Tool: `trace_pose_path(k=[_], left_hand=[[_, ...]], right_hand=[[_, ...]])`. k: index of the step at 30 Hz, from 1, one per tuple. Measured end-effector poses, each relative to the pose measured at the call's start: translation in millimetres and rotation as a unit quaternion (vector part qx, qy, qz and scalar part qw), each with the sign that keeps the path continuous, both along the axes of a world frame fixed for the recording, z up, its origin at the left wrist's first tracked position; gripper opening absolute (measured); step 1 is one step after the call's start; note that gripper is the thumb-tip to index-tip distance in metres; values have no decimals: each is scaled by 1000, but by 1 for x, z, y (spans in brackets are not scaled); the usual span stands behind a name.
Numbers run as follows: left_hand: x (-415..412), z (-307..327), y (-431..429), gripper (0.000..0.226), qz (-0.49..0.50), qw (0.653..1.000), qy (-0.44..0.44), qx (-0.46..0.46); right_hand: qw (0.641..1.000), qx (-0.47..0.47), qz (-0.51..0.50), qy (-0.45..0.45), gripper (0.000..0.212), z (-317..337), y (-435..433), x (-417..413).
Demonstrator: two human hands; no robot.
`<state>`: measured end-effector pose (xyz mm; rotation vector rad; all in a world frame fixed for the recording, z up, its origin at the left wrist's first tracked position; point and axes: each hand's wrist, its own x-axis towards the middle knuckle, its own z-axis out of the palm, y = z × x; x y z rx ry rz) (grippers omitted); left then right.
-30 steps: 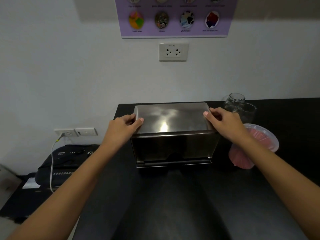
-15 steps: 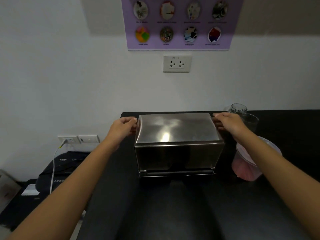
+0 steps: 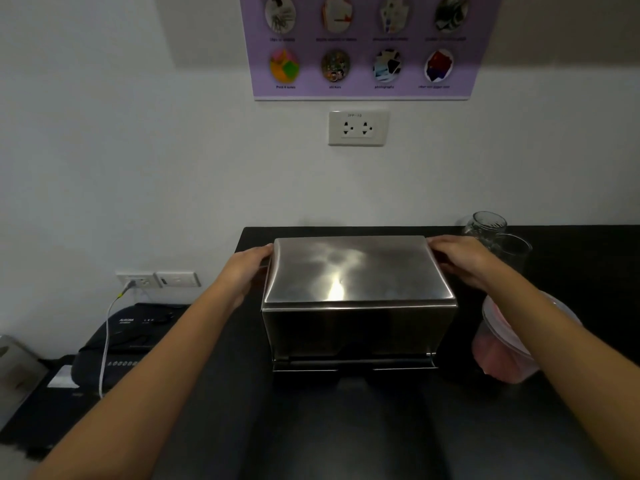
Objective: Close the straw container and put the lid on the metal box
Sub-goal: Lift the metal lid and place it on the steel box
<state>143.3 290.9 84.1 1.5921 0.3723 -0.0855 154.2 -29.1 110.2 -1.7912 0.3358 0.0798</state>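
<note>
On the black worktop [image 3: 571,258] I see the metal box [image 3: 356,327] wearing its lid [image 3: 356,271], my left hand [image 3: 242,271] and right hand [image 3: 464,259] pressed open against the lid's ends, fingertips hidden, my right forearm half-covering the pink straw container [image 3: 498,355].

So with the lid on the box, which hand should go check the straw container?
Right. The right hand rests at the right edge of the lid, and the straw container sits just beside and below that forearm. The left hand is across the metal box.
</note>
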Motion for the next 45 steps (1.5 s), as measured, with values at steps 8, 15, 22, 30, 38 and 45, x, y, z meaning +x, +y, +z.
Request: trace_pose_path(k=[8, 15, 22, 30, 38, 45], left_hand=[[6, 1, 0, 21, 9, 999, 5, 32], [7, 1, -1, 20, 21, 1000, 3, 16], [1, 5, -3, 28, -20, 999, 9, 35], [-38, -6, 8, 54, -56, 987, -60, 139], [-75, 12, 2, 47, -100, 966, -163, 174], [-87, 50, -46, 20, -138, 945, -292, 49]], right_hand=[[1000, 5, 5, -5, 15, -7, -5, 14], [998, 62, -16, -16, 23, -11, -4, 12], [996, 75, -44, -35, 22, -15, 5, -6], [996, 22, -27, -78, 25, -5, 2, -45], [997, -6, -14, -81, 30, 14, 6, -96], [989, -44, -63, -129, 25, 37, -12, -137]])
